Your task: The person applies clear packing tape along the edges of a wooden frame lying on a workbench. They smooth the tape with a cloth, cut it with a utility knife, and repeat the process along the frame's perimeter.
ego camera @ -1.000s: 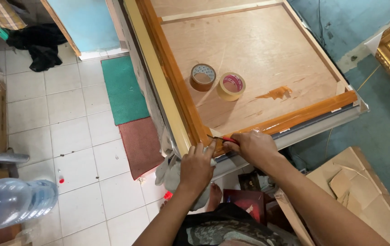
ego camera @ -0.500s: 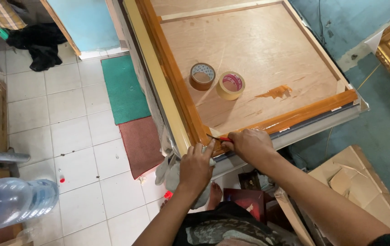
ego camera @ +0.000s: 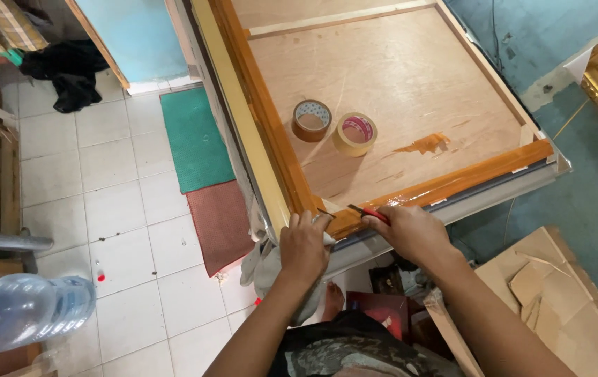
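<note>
Head view looks down on a large picture frame (ego camera: 271, 126) lying back-up on a workbench (ego camera: 501, 192), its plywood backing (ego camera: 397, 77) facing me. Going left to right: my left hand (ego camera: 304, 244) presses flat on the frame's near corner, fingers spread and curled over the edge. I judge it sits there to pin the frame and the brown tape (ego camera: 452, 181) so neither shifts. Just beside it, my right hand (ego camera: 410, 234) is closed around a red-handled cutter (ego camera: 367, 213), held low against the near rail, close to that same corner. The cutter's long axis runs roughly along the near rail, tip pointing left toward the left hand, so the blade follows the tape line. I cannot see the blade itself. Farther back on the backing, well apart from both hands, two tape rolls (ego camera: 334, 126) lie flat, touching each other, parked out of the working edge.
</note>
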